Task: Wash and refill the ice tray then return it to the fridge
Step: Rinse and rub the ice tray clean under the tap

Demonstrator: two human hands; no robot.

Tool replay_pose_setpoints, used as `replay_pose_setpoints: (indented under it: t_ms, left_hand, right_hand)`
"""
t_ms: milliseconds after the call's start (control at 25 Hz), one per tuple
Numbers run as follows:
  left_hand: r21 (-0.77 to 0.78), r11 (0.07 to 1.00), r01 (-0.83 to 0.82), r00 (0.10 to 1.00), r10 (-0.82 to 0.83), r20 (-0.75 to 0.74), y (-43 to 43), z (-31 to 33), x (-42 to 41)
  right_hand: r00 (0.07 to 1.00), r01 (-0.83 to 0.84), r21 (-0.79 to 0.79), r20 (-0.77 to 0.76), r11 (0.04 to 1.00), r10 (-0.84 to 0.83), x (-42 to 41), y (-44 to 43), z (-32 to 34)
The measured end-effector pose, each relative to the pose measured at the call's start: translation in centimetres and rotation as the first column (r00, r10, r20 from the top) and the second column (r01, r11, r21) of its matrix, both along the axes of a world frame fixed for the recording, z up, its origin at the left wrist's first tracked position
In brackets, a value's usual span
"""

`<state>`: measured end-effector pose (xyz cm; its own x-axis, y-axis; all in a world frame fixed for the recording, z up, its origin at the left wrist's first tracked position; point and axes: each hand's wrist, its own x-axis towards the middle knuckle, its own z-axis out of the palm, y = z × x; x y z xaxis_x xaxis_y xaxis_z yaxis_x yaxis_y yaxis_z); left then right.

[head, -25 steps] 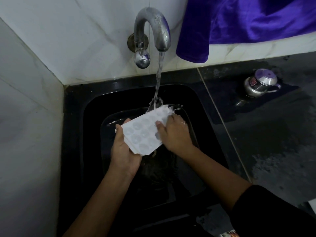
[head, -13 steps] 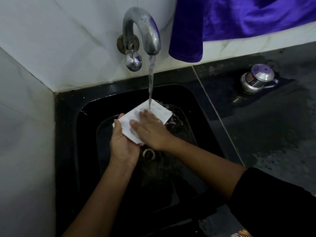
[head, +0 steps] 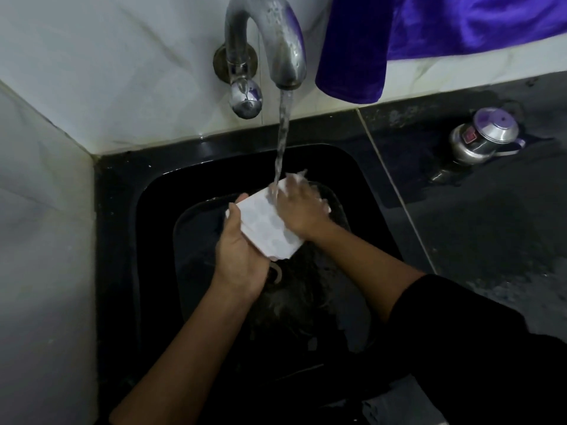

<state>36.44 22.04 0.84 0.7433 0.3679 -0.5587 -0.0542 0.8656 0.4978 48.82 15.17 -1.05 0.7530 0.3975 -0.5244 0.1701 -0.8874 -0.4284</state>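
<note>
A white ice tray [head: 266, 228] with round cells is held tilted over the black sink [head: 122, 210], under the water stream [head: 283, 139] from the chrome tap [head: 276, 38]. My left hand [head: 242, 253] grips the tray's near-left end from below. My right hand [head: 299, 210] lies flat on the tray's far end with fingers spread, right where the water lands. The far corner of the tray is hidden under that hand and splashing water.
A purple cloth [head: 429, 35] hangs over the white tiled wall to the right of the tap. A small steel lidded pot [head: 486, 139] stands on the wet dark counter [head: 491, 240] at the right. White tiled walls close in at left and back.
My right hand slid from the tray's near-left part to its far end under the stream. The tray stayed under the tap in my left hand. The camera moved closer.
</note>
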Motion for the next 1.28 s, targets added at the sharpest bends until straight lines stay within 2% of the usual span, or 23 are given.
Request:
replay_pose_setpoints:
  t_ms: [40, 80, 160, 240, 280, 400, 440, 560, 640, 760, 840, 1000, 1040, 1080, 1160, 1200, 1280]
  left_hand:
    - [0.008, 1.000, 0.018, 1.000, -0.018, -0.019, -0.3, -0.2, -0.2]
    - [0.007, 1.000, 0.022, 0.999, -0.021, -0.026, -0.4, -0.4, -0.2]
    - [-0.018, 1.000, 0.009, 1.000, -0.009, 0.001, 0.5, -1.4, 0.2]
    - [-0.046, 0.999, -0.004, 1.000, 0.004, -0.003, 1.2, -1.9, 0.4]
    - [-0.061, 0.998, -0.017, 1.000, 0.017, -0.003, 1.0, -1.7, 0.4]
    - [-0.042, 0.999, -0.026, 0.998, 0.024, -0.056, -0.7, -0.2, -0.2]
    - [-0.038, 0.999, -0.032, 0.997, 0.029, -0.071, -0.8, -0.1, -0.1]
    - [-0.035, 0.997, -0.063, 0.996, 0.060, -0.067, 0.2, -0.1, 0.2]
    - [-0.038, 0.996, -0.082, 0.995, 0.079, -0.062, 0.8, -0.4, 0.2]
    - [-0.024, 0.998, -0.049, 0.998, 0.049, -0.032, -0.2, 0.5, -0.6]
    - [-0.022, 0.998, -0.056, 0.998, 0.055, -0.041, -0.3, 0.7, -0.8]
    - [-0.024, 0.996, -0.081, 0.997, 0.080, -0.005, 1.4, -0.2, -0.5]
    - [-0.031, 0.996, -0.080, 0.997, 0.080, -0.014, 1.3, 0.1, -0.4]
    - [-0.029, 0.997, -0.067, 0.998, 0.067, -0.005, 0.8, 0.1, -0.6]
    - [-0.024, 0.999, -0.037, 0.999, 0.037, 0.006, -0.3, 0.6, -1.0]
    - [-0.013, 0.999, -0.040, 0.999, 0.040, -0.018, -0.4, 0.7, -1.0]
    - [-0.015, 0.998, -0.059, 0.998, 0.059, -0.020, 0.3, 0.0, -0.7]
  right_hand:
    - [0.998, 0.064, -0.050, -0.001, 0.997, -0.065, 0.6, -0.3, -0.5]
    - [0.999, 0.049, -0.060, 0.004, 0.997, -0.049, 0.2, -0.3, -0.6]
    - [0.992, -0.123, 0.022, -0.010, 0.992, 0.124, -2.6, 0.2, 0.0]
    - [0.973, -0.214, 0.134, -0.061, 0.968, 0.223, -4.6, -0.1, 0.5]
    - [0.973, -0.220, 0.131, -0.046, 0.967, 0.228, -3.6, -0.2, 0.0]
    - [0.999, -0.019, -0.079, 0.028, 0.997, 0.021, 0.5, -0.8, -1.8]
    - [1.000, 0.030, -0.091, 0.011, 0.995, -0.029, 0.5, -0.7, -1.7]
    - [0.987, -0.149, 0.086, -0.053, 0.985, 0.154, -4.4, 0.6, 0.4]
    - [0.974, -0.209, 0.161, -0.054, 0.965, 0.220, -5.1, 0.8, 0.7]
    - [1.000, -0.010, 0.034, -0.028, 0.999, 0.011, -0.5, 0.5, -0.7]
    - [0.999, 0.050, 0.006, -0.015, 0.999, -0.050, -0.3, 0.5, -0.5]
    - [0.976, -0.201, 0.203, -0.045, 0.958, 0.214, -5.6, 1.6, 1.4]
    - [0.978, -0.201, 0.212, -0.013, 0.956, 0.209, -4.9, 1.4, 1.2]
    - [0.994, -0.109, 0.183, 0.004, 0.977, 0.110, -3.0, 1.2, 0.2]
    - [0.998, 0.067, 0.002, 0.004, 0.998, -0.067, 0.3, 0.4, -1.0]
    - [0.999, 0.051, -0.073, 0.015, 0.996, -0.050, 0.6, 0.2, -1.5]
    - [0.981, -0.188, -0.065, 0.042, 0.980, 0.191, -1.6, 1.3, -1.1]
